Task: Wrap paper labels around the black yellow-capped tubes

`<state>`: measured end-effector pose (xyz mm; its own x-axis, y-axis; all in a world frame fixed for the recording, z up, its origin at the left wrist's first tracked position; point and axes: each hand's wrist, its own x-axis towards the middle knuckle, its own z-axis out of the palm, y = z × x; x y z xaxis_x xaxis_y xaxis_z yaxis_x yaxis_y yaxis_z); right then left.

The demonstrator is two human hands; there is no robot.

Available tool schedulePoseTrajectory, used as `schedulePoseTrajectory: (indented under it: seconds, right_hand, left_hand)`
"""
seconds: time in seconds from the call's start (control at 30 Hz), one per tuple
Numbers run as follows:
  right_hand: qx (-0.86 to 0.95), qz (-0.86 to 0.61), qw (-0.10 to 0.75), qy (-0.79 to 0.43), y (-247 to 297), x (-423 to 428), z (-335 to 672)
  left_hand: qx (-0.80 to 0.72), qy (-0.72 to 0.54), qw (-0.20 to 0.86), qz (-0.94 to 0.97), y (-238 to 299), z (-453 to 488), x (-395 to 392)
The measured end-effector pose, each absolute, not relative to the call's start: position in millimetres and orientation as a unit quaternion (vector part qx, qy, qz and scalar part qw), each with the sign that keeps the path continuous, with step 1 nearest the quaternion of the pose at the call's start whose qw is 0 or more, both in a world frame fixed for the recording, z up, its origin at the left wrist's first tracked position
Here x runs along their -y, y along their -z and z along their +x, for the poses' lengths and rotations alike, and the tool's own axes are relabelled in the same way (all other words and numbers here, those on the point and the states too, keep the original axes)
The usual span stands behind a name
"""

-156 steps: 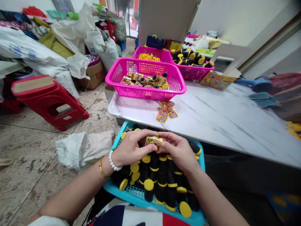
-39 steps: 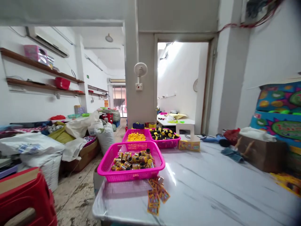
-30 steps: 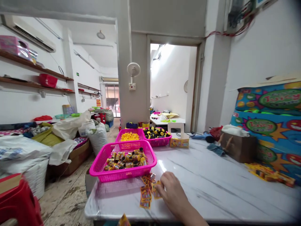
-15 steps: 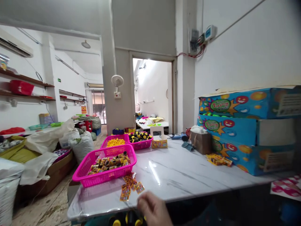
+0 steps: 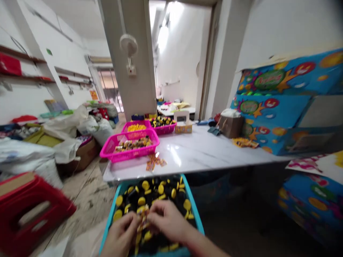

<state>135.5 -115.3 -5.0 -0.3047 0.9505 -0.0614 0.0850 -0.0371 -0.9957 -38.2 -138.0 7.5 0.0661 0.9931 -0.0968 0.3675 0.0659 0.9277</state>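
Note:
My left hand [image 5: 122,232] and my right hand [image 5: 170,221] are close together above a turquoise basket [image 5: 194,210]. Between their pinched fingertips is a small orange printed label [image 5: 144,218], blurred; I cannot tell whether a bottle is inside it. Many small black bottles with yellow caps [image 5: 141,201] fill the basket beneath. More orange printed labels [image 5: 155,161] lie loose on the white marbled table [image 5: 187,153], beyond the basket. Beside them stands a pink basket [image 5: 128,155] of small orange-labelled bottles [image 5: 136,143].
Two more pink baskets hold yellow pieces [image 5: 136,127] and black-and-yellow bottles [image 5: 162,121]. Blue printed cartons [image 5: 270,110] are stacked at right, near a brown box [image 5: 230,125]. A red stool [image 5: 34,210] and white sacks [image 5: 24,153] stand at left.
The view has tilted down, bringing the turquoise basket into sight. My right hand has moved from the table edge to above that basket, and my left hand now shows beside it.

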Motion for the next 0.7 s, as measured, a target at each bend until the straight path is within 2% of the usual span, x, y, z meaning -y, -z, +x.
schedulePoseTrajectory:
  seconds: [0.2, 0.3, 0.43, 0.7]
  right_hand:
    - [0.54, -0.39, 0.38, -0.642, 3.0, 116.8, 138.0]
    - [0.53, -0.425, 0.4, -0.615, 7.6, 116.3, 139.2]
    - [0.522, -0.459, 0.422, -0.582, 14.9, 118.5, 138.7]
    - [0.597, -0.466, 0.435, -0.487, 23.4, 126.8, 135.9]
  left_hand:
    - [-0.532, -0.394, 0.464, 0.589, 8.8, -38.5, 130.3]
    - [-0.533, -0.44, 0.497, 0.524, 9.9, -38.7, 130.6]
    - [-0.544, -0.5, 0.477, 0.475, 8.7, -41.2, 136.3]
    - [-0.538, -0.473, 0.528, 0.456, 12.8, -39.3, 138.7]
